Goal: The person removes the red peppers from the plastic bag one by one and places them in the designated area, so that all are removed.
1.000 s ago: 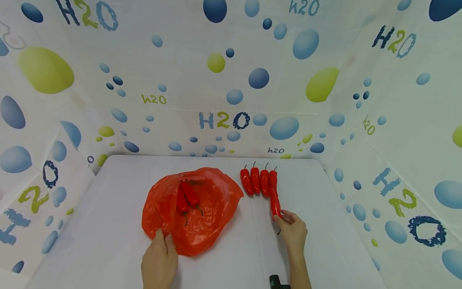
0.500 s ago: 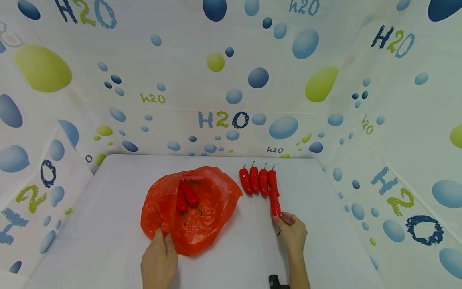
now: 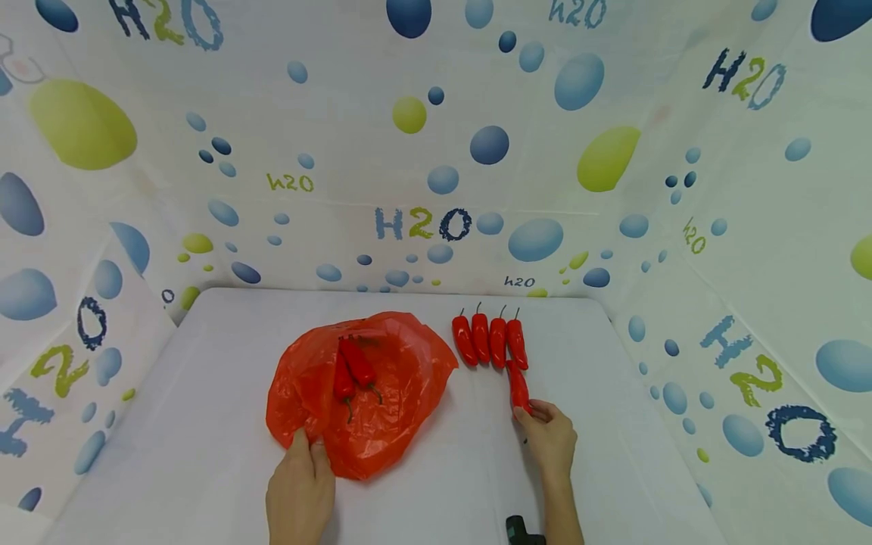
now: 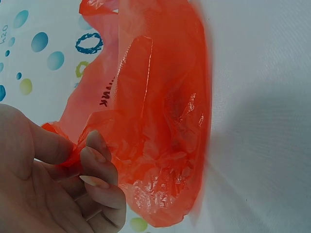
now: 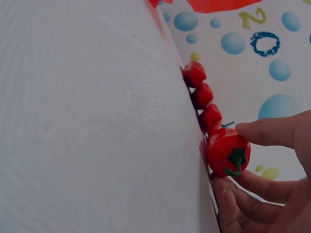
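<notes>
A red plastic bag lies with its mouth spread on the left of the table, two red peppers inside. My left hand pinches the bag's near edge; in the left wrist view the thumb and fingers of that hand hold the thin film. To the right, four red peppers lie side by side, stems away from me. My right hand pinches one more pepper by its stem end, just below the rightmost of the row; its green stem shows in the right wrist view.
A dark object is at the bottom edge beside my right forearm. The white table reaches back to a curtain with blue and green spots, which also hangs at both sides.
The pepper in my right hand has shifted slightly toward me, its tip now just below the rightmost pepper of the row. My left hand keeps its hold on the bag.
</notes>
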`<action>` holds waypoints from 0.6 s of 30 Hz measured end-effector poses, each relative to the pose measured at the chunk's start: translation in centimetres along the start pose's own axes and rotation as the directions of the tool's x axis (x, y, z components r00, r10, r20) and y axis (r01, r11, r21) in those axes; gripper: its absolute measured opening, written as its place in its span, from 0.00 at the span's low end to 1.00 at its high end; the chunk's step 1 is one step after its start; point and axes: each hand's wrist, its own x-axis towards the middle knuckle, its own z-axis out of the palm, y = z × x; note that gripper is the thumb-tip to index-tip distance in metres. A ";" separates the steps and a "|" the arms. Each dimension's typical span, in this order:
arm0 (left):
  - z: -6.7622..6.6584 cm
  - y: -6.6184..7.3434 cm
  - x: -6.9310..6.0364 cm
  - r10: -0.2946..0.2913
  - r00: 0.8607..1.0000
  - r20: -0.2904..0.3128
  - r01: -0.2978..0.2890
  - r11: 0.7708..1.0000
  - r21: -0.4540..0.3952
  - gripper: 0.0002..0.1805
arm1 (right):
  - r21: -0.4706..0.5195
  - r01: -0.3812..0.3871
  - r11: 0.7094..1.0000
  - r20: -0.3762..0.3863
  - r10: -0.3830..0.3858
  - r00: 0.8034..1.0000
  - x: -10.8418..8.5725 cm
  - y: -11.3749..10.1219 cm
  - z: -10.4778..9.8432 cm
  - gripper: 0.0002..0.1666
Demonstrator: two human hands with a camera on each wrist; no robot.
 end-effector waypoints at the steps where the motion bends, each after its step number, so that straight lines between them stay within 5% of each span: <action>1: 0.0 0.0 0.0 0.003 1.000 -0.005 -0.004 1.000 -0.001 0.11 | -0.005 0.002 1.000 0.004 -0.002 1.000 0.0 0.0 0.0 0.26; 18: -0.4 -0.2 -0.3 -0.002 1.000 -0.003 0.002 1.000 0.006 0.11 | -0.034 -0.004 0.999 0.005 0.004 1.000 0.2 -0.1 0.0 0.29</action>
